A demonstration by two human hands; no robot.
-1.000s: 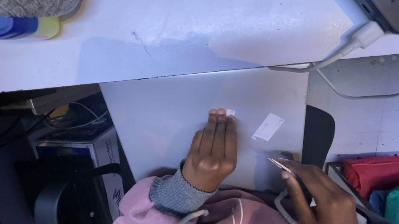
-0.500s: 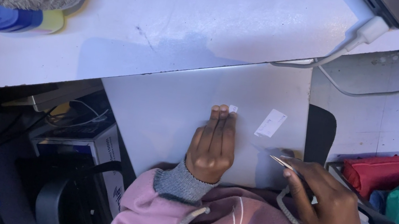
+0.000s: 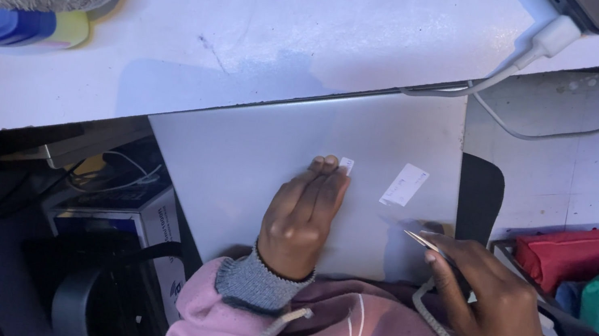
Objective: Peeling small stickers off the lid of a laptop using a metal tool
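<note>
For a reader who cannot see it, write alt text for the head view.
The left hand lies flat on a grey panel, fingertips by a small white sticker. The right hand pinches thin tweezers beside a white label.

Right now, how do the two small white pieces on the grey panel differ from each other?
The small white square is tiny and lies at the fingertips of the left hand; the white paper slip is larger, oblong, and lies free, touched by no hand. The slip is tilted and carries faint marks; the square looks blank. The slip lies nearer the right hand, which holds tweezers. Both lie flat on the grey panel.
</note>
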